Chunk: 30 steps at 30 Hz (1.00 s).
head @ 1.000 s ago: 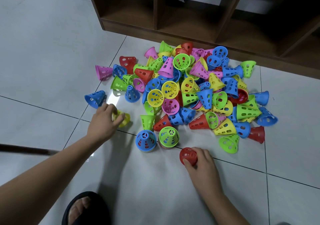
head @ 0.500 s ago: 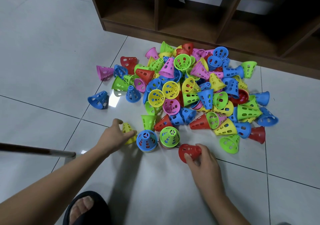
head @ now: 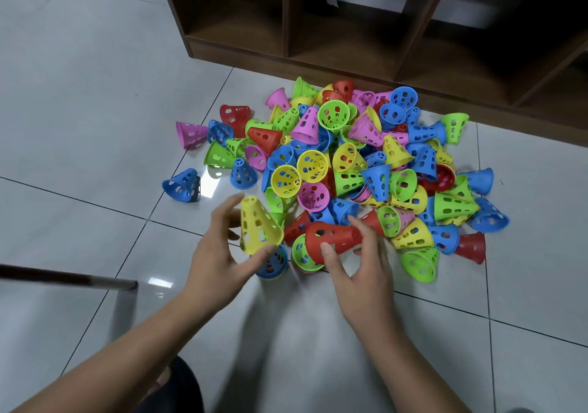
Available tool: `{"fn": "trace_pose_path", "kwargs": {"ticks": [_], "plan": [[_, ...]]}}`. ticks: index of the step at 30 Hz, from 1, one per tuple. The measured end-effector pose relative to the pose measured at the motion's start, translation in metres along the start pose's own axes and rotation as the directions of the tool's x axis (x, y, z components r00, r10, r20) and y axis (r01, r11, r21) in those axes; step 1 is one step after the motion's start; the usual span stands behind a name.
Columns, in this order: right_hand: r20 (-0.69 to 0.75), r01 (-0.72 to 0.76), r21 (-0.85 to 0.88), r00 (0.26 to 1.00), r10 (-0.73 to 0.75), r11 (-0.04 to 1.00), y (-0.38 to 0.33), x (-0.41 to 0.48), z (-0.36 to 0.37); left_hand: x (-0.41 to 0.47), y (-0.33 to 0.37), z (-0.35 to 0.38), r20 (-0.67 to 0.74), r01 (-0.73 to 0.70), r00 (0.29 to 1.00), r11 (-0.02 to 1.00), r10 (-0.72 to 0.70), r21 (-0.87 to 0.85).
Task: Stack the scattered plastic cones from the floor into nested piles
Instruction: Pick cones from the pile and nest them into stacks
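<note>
A heap of perforated plastic cones (head: 350, 164) in several colours lies on the tiled floor. My left hand (head: 216, 260) holds a yellow cone (head: 257, 224) upright, narrow end up, lifted above the floor. My right hand (head: 359, 269) grips a red cone (head: 334, 239) lying sideways, its wide end toward the yellow one. Below the two held cones stand an upright blue cone (head: 273, 264) and an upright green cone (head: 300, 255), both partly hidden. A lone blue cone (head: 183, 186) lies off to the left.
A dark wooden shelf unit (head: 350, 30) stands right behind the heap. A thin dark rod (head: 63, 277) lies on the floor at the left. A foot in a dark sandal (head: 178, 387) is at the bottom edge.
Both hands have lifted off the floor and come together: the left raised the yellow cone up and to the right, the right picked up the red cone and turned it sideways.
</note>
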State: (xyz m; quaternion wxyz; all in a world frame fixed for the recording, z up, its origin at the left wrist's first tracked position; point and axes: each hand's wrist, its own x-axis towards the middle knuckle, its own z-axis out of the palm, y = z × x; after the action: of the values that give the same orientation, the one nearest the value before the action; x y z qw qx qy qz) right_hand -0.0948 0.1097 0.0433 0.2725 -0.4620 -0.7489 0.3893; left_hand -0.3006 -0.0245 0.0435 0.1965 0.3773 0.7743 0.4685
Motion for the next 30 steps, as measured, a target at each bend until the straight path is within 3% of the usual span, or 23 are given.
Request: {"fn": "trace_pose_path", "kwargs": {"ticks": [8,13,16,22,26,30], "plan": [[0.245,0.163,-0.177,0.963,-0.117,0.971,0.026,0.008,0.028,-0.008,-0.03,0.013,0.243,-0.199,0.96,0.951,0.141,0.236],[0.268,0.158,-0.161,0.957,-0.111,0.974,0.033,0.013,0.018,0.001,-0.041,0.007,0.278,-0.172,0.955,0.959,0.107,0.223],[0.211,0.146,-0.149,0.971,-0.113,0.978,0.038,0.025,0.003,0.016,-0.044,-0.005,0.227,-0.128,0.97,0.978,0.089,0.167],[0.165,0.132,-0.391,0.984,-0.071,0.911,0.082,0.064,-0.002,0.067,-0.08,-0.021,0.053,-0.001,0.998,0.943,-0.018,0.334],[0.236,0.274,-0.611,0.958,-0.159,0.743,0.102,0.079,0.0,0.096,-0.115,-0.037,0.016,0.052,0.997,0.835,-0.072,0.548],[0.294,0.377,-0.706,0.926,-0.235,0.6,0.104,0.085,-0.002,0.114,-0.133,-0.053,-0.089,0.149,0.989,0.714,-0.122,0.684]]}}
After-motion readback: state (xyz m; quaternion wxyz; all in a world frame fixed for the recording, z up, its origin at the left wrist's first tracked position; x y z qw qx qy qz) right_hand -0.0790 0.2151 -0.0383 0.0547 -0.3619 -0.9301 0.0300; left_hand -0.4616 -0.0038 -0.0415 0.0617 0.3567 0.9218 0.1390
